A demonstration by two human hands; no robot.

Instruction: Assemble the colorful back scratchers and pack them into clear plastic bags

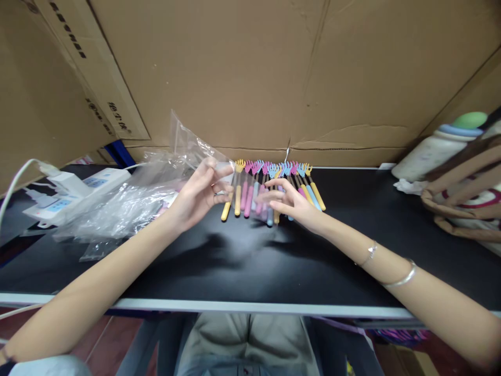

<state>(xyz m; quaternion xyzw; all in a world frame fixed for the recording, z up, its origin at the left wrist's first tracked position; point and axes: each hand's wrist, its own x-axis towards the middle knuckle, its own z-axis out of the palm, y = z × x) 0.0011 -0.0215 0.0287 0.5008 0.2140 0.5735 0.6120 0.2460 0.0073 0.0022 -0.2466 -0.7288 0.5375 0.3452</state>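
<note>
1. With my left hand (201, 183) I am gripping a clear plastic bag (258, 202), the fingers curling around the film near the thumb.
2. My right hand (299, 206) is hovering opposite, its fingers spreading loosely beside the film; I cannot tell whether they are pinching it.
3. The back scratchers (238, 200) are lying in a row on the black tabletop (344, 256), just below and beyond both hands, their claw heads pointing toward the cardboard (235, 78).
4. As I am judging it, thin film is calling for a light fingertip pinch at the edge, separating the layers without stretching them.
5. I am also minding the heaped plastic bags (113, 209) on the left, since loose film could be snagging there.
</note>
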